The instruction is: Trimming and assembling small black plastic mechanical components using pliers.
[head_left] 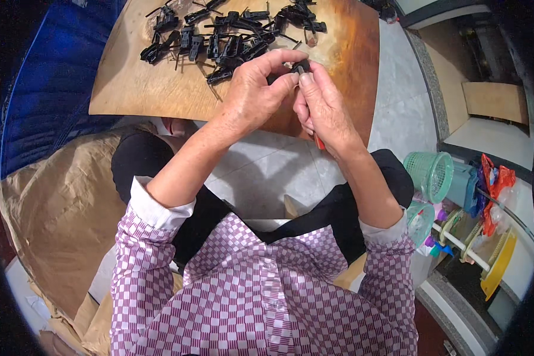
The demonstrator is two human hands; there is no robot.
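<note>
My left hand (256,83) is closed, its thumb and forefinger pinching a small black plastic part (303,63) above the wooden table. From the right, my right hand (325,107) meets it, closed around a slim hand tool whose orange handle end (319,142) sticks out below the palm. A greyish tip shows by the right thumb, against the black part. The fingers hide most of the tool, so its exact kind does not show. Beyond the hands lies a loose pile of similar black plastic parts (231,46), several with thin rods sticking out.
The wooden table (130,89) has a curved front edge close to my knees. Brown wrapping paper (53,219) and a blue ribbed sheet (53,77) are at left. Green plastic baskets (428,175) and a yellow-edged rack (499,267) stand on the right.
</note>
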